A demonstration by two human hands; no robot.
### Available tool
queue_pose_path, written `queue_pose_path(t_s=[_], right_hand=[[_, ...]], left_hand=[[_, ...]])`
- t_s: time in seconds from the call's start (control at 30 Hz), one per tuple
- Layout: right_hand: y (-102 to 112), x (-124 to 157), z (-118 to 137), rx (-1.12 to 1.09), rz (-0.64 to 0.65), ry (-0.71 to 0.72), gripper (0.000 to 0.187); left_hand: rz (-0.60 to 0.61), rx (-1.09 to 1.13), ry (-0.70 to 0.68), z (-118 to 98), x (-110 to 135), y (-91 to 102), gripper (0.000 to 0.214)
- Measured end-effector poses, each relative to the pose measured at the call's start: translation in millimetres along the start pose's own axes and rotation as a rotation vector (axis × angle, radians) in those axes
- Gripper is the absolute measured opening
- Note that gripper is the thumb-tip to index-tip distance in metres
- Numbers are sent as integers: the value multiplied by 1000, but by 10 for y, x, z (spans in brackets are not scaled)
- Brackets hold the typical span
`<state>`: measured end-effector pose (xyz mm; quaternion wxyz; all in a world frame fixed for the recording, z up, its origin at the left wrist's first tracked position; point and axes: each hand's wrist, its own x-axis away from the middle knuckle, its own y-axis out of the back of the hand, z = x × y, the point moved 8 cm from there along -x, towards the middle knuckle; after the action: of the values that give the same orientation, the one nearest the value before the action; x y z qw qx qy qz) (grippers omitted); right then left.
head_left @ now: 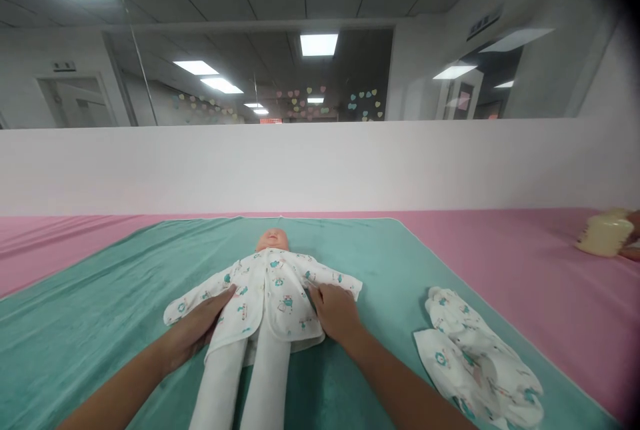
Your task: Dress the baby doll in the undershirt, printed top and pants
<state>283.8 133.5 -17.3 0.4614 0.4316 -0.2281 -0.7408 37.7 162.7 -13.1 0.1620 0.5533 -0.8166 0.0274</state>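
A baby doll (pixel 273 239) lies on its back, its head at the far end. It wears a white printed baby jacket (pixel 285 297) with both sleeves spread out and the front edges meeting down the middle. White leggings or tights (pixel 267 377) cover its legs. My left hand (pixel 197 327) rests along the jacket's left side with its visible fingers stretched out; part of it is hidden underneath. On the other side, my right hand (pixel 334 310) has curled fingers closed on the jacket below the sleeve.
A crumpled white printed garment (pixel 475 357) lies to the right on the green cloth (pixel 380 250). Pink sheeting (pixel 525 270) borders it. At the far right another person's hand (pixel 634 233) touches a pale yellow container (pixel 604 233). A white wall (pixel 300 170) stands behind.
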Motion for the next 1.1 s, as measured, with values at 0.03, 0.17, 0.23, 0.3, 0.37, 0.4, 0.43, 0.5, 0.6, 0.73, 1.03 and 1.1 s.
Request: queue_pose_path(t_s=[0.03, 0.17, 0.23, 0.3, 0.37, 0.4, 0.43, 0.5, 0.6, 0.73, 1.03, 1.1], right_hand=[[-45, -5, -17, 7, 24, 2, 48], [-152, 44, 66, -250, 47, 7, 47], [-167, 71, 107, -500, 45, -17, 43], [-179, 78, 103, -732, 53, -65, 39], [-187, 60, 59, -902, 49, -120, 39], [-194, 44, 29, -970, 45, -147, 42], [-206, 26, 1, -1032, 43, -173, 45], [-222, -12, -48, -1138, 36, -216, 57], [-184, -54, -107, -1219, 8, -255, 72], [-126, -100, -190, -1267, -1, -289, 74], [-341, -223, -464, -1151, -104, -337, 77], [-290, -205, -475, -1038, -152, -320, 74]], left_hand=[[34, 17, 9, -4, -28, -46, 60], [109, 79, -46, -80, -125, -225, 60], [105, 116, -100, -150, -150, -313, 61], [98, 166, -128, -209, -176, -409, 62], [83, 201, -150, -261, -228, -494, 61], [72, 208, -171, -293, -265, -528, 61], [60, 208, -197, -328, -309, -556, 60], [32, 184, -235, -385, -415, -599, 59], [-28, 113, -253, -427, -599, -632, 58], [-146, 43, -304, -405, -839, -594, 59], [-38, 28, -519, -290, -1087, -584, 53], [-19, 11, -558, -269, -1090, -582, 50]])
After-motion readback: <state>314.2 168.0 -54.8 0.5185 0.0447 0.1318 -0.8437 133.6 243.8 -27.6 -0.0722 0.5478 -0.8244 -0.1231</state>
